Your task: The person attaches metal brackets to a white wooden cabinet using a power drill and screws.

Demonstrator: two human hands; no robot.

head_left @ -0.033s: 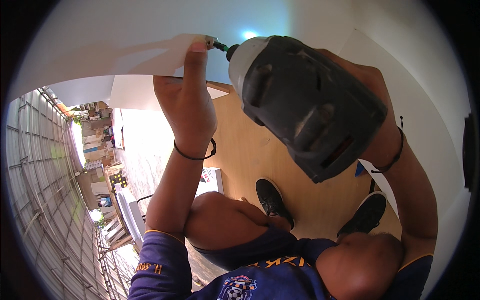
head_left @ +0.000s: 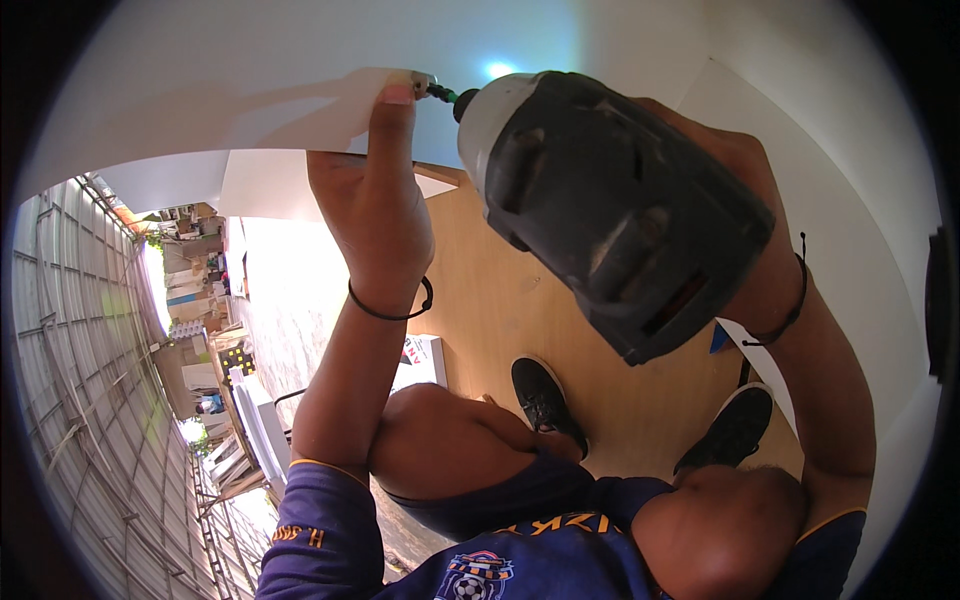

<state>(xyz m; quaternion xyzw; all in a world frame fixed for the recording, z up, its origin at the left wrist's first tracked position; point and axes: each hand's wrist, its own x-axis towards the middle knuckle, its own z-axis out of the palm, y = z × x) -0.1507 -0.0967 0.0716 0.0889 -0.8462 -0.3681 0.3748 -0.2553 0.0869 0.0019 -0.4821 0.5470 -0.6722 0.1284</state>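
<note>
Over the middle of the view is a dark grey and black cordless drill (head_left: 620, 210), its nose pointing up and left. My right hand (head_left: 735, 170) is closed round it, with the fingers mostly hidden by its body. A thin bit (head_left: 440, 93) with a green band reaches from the nose to a small metal bracket (head_left: 422, 82) on the white panel (head_left: 250, 100). The thumb of my left hand (head_left: 385, 200) presses at the bracket, while the other fingers go behind the panel edge, out of sight. The drill's lamp throws a bluish-white spot on the panel.
Below lies a wood-coloured board (head_left: 480, 290) under my black shoes (head_left: 545, 400). White panels (head_left: 850, 170) rise on the right. A white printed box (head_left: 425, 360) sits beside my knee. On the left are a corrugated wall with a metal frame (head_left: 90, 330) and stacked goods.
</note>
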